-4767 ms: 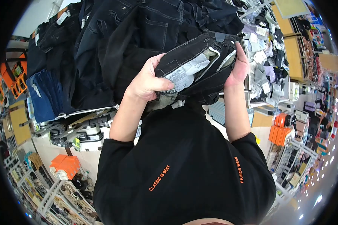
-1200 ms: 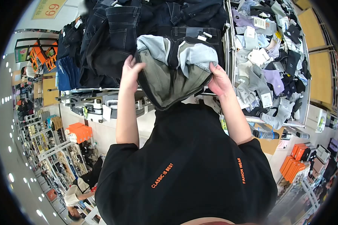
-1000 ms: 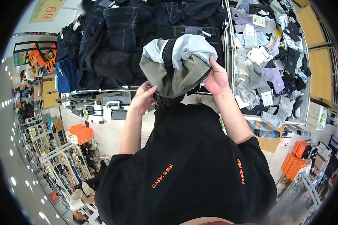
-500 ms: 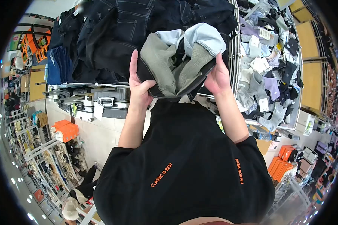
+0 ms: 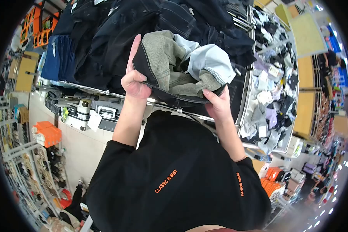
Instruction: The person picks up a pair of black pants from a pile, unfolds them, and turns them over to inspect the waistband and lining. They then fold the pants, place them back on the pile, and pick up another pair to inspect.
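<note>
A pair of black jeans [image 5: 162,62] is held up by the waistband in front of me, its grey-green inner side and pale blue pocket lining [image 5: 210,62] showing. My left hand [image 5: 137,81] grips the waistband's left end, with the thumb over the edge and one finger pointing up behind the cloth. At the lower right edge, my right hand [image 5: 219,103] pinches the jeans with its thumb on the inside; the other fingers are mostly hidden behind the fabric. Just beyond them lies a heap of dark jeans [image 5: 112,42] on a metal-edged display table.
Folded blue jeans [image 5: 58,62] lie at the table's left end. To the right is a bin of socks [image 5: 272,89]. Suitcases [image 5: 104,116] stand under the table, and orange boxes [image 5: 46,133] are at the lower left. A person's dark-clothed leg [image 5: 76,201] shows below.
The waistband has been drawn wider and tilted down to the right. My right hand has moved lower, its thumb now pressing on the inside. The view has shifted slightly.
</note>
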